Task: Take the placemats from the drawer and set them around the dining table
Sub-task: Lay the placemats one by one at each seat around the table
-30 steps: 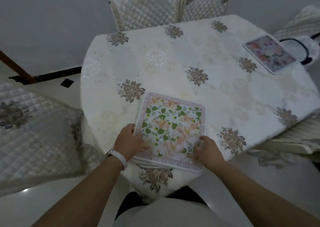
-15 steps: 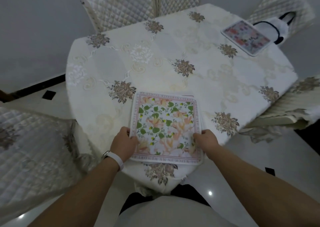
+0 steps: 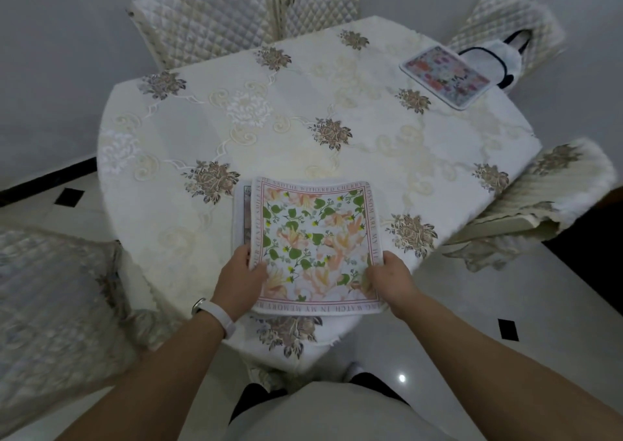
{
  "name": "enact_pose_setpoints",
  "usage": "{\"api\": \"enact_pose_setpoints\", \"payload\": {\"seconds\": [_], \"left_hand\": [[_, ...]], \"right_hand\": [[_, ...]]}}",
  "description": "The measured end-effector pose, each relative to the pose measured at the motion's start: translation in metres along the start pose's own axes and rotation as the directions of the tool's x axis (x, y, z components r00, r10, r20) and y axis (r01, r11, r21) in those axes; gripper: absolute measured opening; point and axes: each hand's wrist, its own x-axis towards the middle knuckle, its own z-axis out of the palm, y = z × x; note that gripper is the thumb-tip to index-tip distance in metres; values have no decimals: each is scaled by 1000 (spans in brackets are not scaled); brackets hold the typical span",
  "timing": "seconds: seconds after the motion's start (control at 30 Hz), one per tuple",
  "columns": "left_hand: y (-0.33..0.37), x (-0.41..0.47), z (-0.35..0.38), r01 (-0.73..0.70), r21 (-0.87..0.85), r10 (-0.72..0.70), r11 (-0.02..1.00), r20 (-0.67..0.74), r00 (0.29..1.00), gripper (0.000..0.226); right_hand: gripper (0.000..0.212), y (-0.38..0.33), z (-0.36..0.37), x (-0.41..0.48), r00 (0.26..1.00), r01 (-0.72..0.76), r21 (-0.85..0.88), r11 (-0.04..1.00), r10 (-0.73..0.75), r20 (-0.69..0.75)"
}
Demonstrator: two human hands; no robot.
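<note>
Evidently the person is separating one mat from a small stack. A square floral placemat with green leaves, peach blossoms and a red lettered border [image 3: 313,238] lies at the near edge of the dining table [image 3: 209,117], which is draped in a cream tablecloth embroidered with brown flowers. The left hand [image 3: 241,280] grips its near-left corner, thumb on top. The right hand [image 3: 387,280] pinches the near-right corner in the same way, and the fingers beneath are hidden.

This mat sits offset to the right of a second placemat [image 3: 243,218] under it, of which only a pale strip shows at the left. I judge the two-handed hold is meant to lift or slide the top one free without dragging its neighbour. How many mats lie below cannot be told.

A third placemat with a pinkish print [image 3: 445,76] lies flat at the far right edge of the table, in front of a quilted cream chair [image 3: 519,15], so that setting looks done. The far chair [image 3: 209,19], the left chair [image 3: 50,289] and the right chair [image 3: 546,198] have no mat before them yet.

As for containers, the drawer is out of view. A white bag with black handles [image 3: 488,59] rests on the far right chair, just beyond the third placemat. Its contents cannot be seen.
</note>
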Motion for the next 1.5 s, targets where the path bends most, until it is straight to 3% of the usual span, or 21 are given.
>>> {"api": "enact_pose_setpoints", "payload": {"seconds": [0.13,0.33,0.57,0.73,1.0,1.3,1.5], "left_hand": [[15,-8,23,-4,4,4,1000,31,1000,22],[59,-16,83,-10,12,10,1000,53,999,19],[140,-36,196,-77,-4,77,997,37,996,15],[189,-45,268,-97,-47,97,994,-2,995,20],[241,-46,350,-104,-81,106,991,25,994,18],[271,26,387,-33,-130,41,991,58,997,10],[306,105,429,-26,-216,39,976,53,998,10]], "right_hand": [[27,14,-25,7,1000,13,-65,998,-14,-15],[40,45,-88,14,998,30,15,999,-29,-55],[29,69,-216,28,981,124,107,987,-106,-163],[36,88,-303,45,970,178,129,976,-151,-190],[25,100,-388,59,954,215,160,963,-173,-245],[26,70,-427,112,952,196,252,948,-123,-280],[27,15,-460,185,941,205,164,965,-149,-303]]}}
